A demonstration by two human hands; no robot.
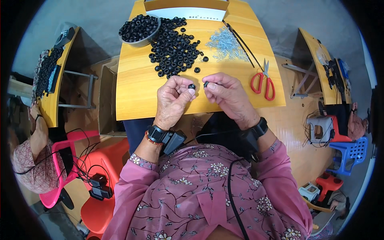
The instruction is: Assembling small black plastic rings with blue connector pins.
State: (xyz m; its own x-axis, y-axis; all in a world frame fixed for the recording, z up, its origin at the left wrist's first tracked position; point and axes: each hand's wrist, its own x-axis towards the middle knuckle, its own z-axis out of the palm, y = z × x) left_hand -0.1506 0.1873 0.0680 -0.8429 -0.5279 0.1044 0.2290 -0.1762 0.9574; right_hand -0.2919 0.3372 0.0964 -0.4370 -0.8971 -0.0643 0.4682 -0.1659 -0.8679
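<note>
Over the near part of the yellow table (138, 96), my left hand (173, 99) pinches a black bead (192, 86) between thumb and fingertips. Close beside it, my right hand (228, 95) is closed on a small black piece (206, 84), perhaps another bead; its shape is mostly covered by the fingers. The two pieces are a short gap apart. Just beyond my hands lies a spread of loose black beads (174, 52). A clear round tub (146, 41) heaped with more beads stands at the far left. Small clear-blue pieces (227, 44) lie in a pile at the far right.
Red-handled scissors (264, 82) lie at the table's right side, beside thin black rods (242, 42). An open box (188, 14) stands at the far edge. An orange chair (102, 180) is at my left. Other people sit at side tables. Cables run from my wrists.
</note>
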